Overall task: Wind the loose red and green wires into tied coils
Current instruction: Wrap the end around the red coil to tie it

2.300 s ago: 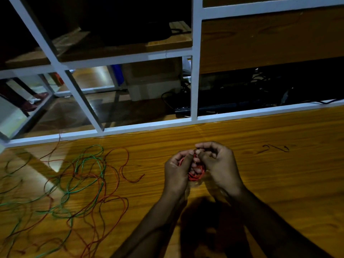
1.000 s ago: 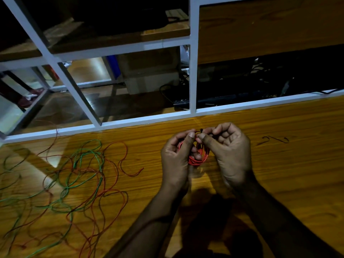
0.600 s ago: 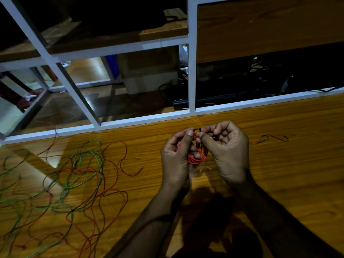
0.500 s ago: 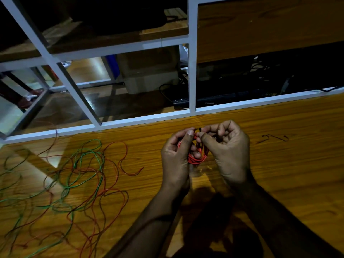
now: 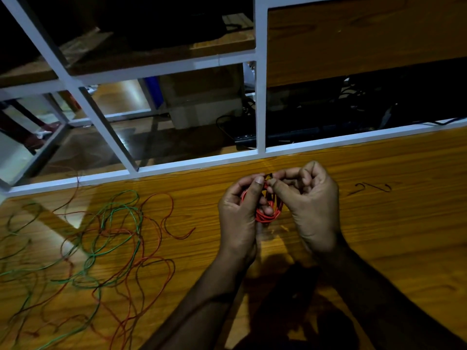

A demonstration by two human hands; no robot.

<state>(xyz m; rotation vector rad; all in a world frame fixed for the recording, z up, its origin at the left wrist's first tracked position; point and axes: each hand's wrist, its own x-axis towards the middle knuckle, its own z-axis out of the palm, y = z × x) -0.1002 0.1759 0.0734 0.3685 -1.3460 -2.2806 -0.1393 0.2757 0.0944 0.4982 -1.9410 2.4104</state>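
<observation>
Head view. Far left of the left hand [image 5: 238,218]: loose red and green wires [image 5: 101,243] tangled flat on the wooden bench [image 5: 379,236]. Left hand raised above the bench, fingers curled round a small red wire coil [image 5: 265,214], thumb pressed to its top. Coil held upright between both hands. Right hand [image 5: 313,210] just beside, thumb and forefinger pinching a dark tie [image 5: 268,176] at the top of the coil, other fingers curled. Right of the right hand: thin dark wire pieces [image 5: 369,189] lying on the bench. Beyond both hands: white shelf frame [image 5: 260,79] along the far edge of the bench.
</observation>
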